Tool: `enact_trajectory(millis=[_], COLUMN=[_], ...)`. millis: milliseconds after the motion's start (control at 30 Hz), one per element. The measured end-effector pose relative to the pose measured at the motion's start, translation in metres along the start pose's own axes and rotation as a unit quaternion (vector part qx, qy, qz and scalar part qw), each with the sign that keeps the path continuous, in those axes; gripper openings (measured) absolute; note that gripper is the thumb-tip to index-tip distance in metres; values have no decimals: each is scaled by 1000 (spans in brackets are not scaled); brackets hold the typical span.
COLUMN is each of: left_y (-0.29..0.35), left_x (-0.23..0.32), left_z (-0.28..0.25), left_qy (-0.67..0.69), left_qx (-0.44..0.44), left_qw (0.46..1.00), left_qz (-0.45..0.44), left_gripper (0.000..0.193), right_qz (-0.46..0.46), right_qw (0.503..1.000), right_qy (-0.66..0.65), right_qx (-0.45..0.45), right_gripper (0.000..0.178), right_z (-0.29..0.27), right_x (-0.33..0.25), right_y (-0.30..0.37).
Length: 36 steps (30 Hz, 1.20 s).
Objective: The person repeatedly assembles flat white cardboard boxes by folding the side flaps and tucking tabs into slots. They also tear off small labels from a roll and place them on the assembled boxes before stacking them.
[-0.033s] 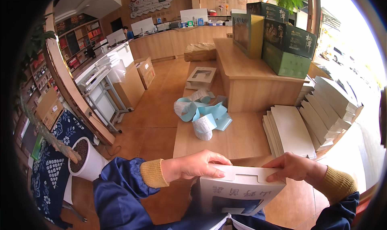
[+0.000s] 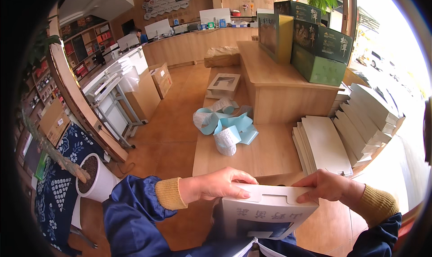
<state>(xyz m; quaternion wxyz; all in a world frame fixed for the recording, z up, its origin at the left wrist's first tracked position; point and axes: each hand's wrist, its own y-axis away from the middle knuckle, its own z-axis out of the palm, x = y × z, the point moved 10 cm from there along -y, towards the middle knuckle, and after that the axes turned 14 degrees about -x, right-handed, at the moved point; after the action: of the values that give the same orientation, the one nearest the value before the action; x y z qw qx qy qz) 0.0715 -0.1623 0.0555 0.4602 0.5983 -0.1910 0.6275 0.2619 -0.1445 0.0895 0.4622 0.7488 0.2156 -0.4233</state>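
Observation:
Between my hands, close to my body, I hold a white carton (image 2: 270, 207) with a front window and dark printed characters. Its top panel (image 2: 275, 193) lies folded down, with a tab slot along it. My left hand (image 2: 221, 185) grips the carton's top left corner, thumb on the top panel and fingers curled over the far edge. At the top right corner my right hand (image 2: 325, 186) pinches the edge the same way. The carton leans a little, its window side toward me. Its lower part is cut off by my jacket.
Ahead is a low wooden bench (image 2: 225, 165) with a tangled strip of labels on pale blue backing (image 2: 227, 133) and a white windowed box (image 2: 223, 86). Flat white cartons (image 2: 325, 144) are stacked at right. Green boxes (image 2: 319, 63) stand on the raised counter. A potted plant (image 2: 96, 180) is at left.

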Motion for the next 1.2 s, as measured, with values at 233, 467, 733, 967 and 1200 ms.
enact_trajectory(millis=[233, 467, 733, 967, 1200], left_y=[3, 3, -1, -5, -8], left_x=[-1, 2, 6, 7, 4], left_z=[-1, -7, -11, -17, -21], left_qy=[53, -5, -88, -172, -162], left_qx=[38, 92, 119, 119, 111], left_qw=[997, 995, 988, 978, 980], left_qz=[45, 25, 50, 20, -18], left_gripper=[37, 30, 23, 19, 20], right_qz=[11, 42, 28, 21, -12], right_qw=[1000, 999, 999, 997, 986], right_qy=[-6, -12, -2, 19, 136], right_qx=[15, 22, 42, 69, 96], right_gripper=[42, 37, 37, 33, 33], right_z=[0, 0, -1, -1, -5], right_x=[12, 12, 5, 1, -7], right_y=[-5, -6, -12, -12, -17])
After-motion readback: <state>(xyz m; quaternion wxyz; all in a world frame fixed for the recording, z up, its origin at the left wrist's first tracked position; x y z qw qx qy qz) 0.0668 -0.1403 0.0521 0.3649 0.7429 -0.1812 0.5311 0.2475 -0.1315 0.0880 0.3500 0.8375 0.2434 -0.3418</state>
